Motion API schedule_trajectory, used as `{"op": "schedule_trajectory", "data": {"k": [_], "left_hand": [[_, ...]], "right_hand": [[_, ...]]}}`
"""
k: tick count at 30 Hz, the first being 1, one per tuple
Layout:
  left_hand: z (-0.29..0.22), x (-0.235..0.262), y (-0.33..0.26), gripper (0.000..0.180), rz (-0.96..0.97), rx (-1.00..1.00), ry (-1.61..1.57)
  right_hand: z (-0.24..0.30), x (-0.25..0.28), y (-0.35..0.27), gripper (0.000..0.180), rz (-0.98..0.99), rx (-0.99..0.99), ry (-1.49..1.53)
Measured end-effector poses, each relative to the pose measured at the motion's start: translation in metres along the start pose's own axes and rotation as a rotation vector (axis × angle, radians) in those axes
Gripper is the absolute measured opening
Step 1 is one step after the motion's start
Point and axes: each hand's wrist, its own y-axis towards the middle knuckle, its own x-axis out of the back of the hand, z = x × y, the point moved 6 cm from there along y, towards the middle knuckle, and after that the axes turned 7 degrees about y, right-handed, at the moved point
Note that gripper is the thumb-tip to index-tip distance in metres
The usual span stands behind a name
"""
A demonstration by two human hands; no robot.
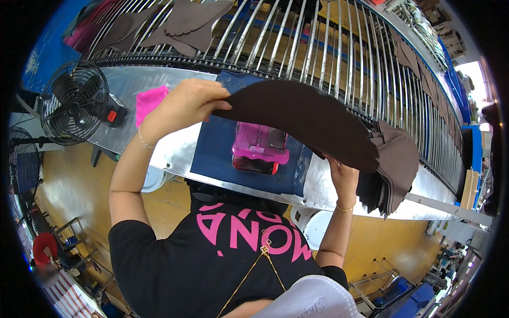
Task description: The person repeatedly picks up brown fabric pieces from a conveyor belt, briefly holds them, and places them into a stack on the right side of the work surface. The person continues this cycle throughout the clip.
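Note:
A long, curved dark brown sheet piece [302,114], looking like leather or cloth, is stretched between my hands above the table. My left hand [199,102] pinches its left end between thumb and fingers. Lower and to the right, my right hand [344,177] grips the near edge from below, its fingertips partly hidden by the piece. A fanned stack of similar brown pieces [397,159] lies just right of my right hand, overlapped by the held piece. Beneath the piece, a blue mat [214,159] bears a bright pink plastic item [260,143] and a flat red-edged object [255,165].
Beyond the metal table [177,151] runs a rack of metal rods [275,45]. More brown pieces [193,24] lie on it at the far left, others [424,79] at the far right. A black fan [74,103] and a pink cloth-like piece [150,102] are on the left.

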Motion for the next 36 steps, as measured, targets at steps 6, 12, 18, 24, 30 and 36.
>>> {"op": "schedule_trajectory", "data": {"k": [6,12,18,24,30,36], "left_hand": [[-0.044,-0.021,0.03,0.012,-0.016,-0.327,0.15],[-0.074,-0.054,0.056,0.012,0.102,-0.446,0.104],[-0.093,-0.073,0.089,0.026,0.149,-0.51,-0.115],[-0.078,-0.041,0.105,0.019,0.482,0.0,-0.879],[-0.062,-0.012,0.102,0.04,0.435,0.047,-0.968],[-0.028,0.023,0.083,0.043,0.145,0.165,-0.742]], "right_hand": [[-0.028,0.036,-0.038,0.016,-0.098,-0.234,0.107],[-0.044,0.105,-0.081,0.011,-0.14,-0.443,0.223],[-0.01,0.168,-0.082,0.022,-0.411,-0.375,0.521],[-0.004,0.162,-0.044,0.033,-0.473,-0.376,0.894],[0.001,0.136,-0.013,0.036,-0.451,-0.438,1.12],[0.017,0.112,0.029,0.038,-0.34,-0.45,1.152]]}}
